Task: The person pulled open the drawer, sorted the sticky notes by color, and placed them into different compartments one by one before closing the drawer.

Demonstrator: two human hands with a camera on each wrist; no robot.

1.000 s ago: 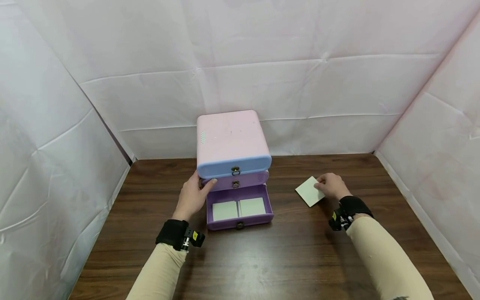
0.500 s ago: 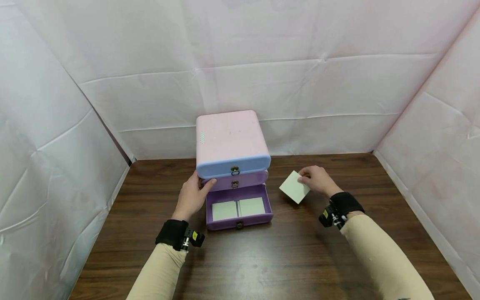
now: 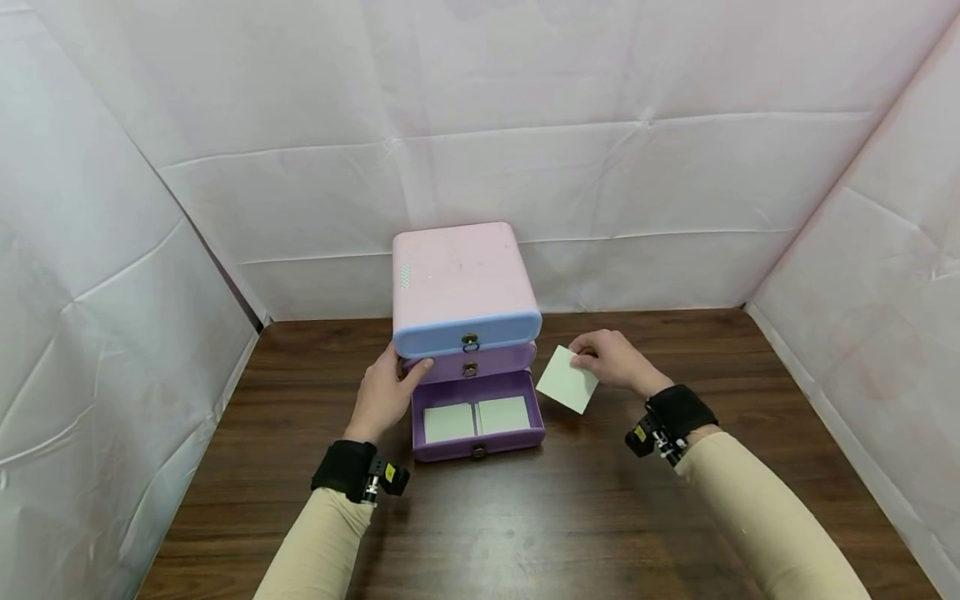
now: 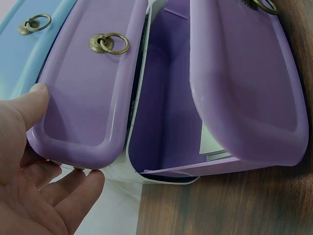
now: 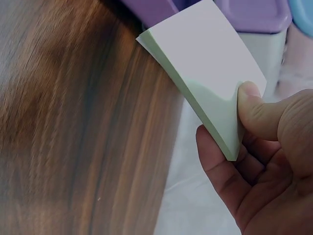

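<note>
Now the right hand (image 3: 617,360) has a pale green pad of sticky notes (image 3: 567,380) pinched at one corner, thumb on top and fingers curled beneath, as the right wrist view (image 5: 210,83) shows plainly. The pad hangs in the air just to the right of the small drawer chest (image 3: 459,283), above the dark wooden table (image 3: 675,517) and near the pulled-out bottom drawer (image 3: 477,417). That purple drawer stands open, and two pale pads (image 3: 476,417) lie side by side inside it.

Over on the other side, the left hand (image 3: 384,392) rests against the chest's left flank, thumb laid along the front edge of the middle purple drawer (image 3: 480,363), fingers straight and relaxed, gripping nothing. The left wrist view shows the thumb (image 4: 27,105) touching that drawer's rim, brass ring pull (image 4: 110,43) just above.

As for handling, the pad looks light and thin, a stack of paper sheets bound along one edge. It bends a little under the thumb, so it is likely soft rather than stiff, and hardly fragile. A corner pinch holds it, though a grip across two opposite edges would probably keep it flatter and steadier.
</note>
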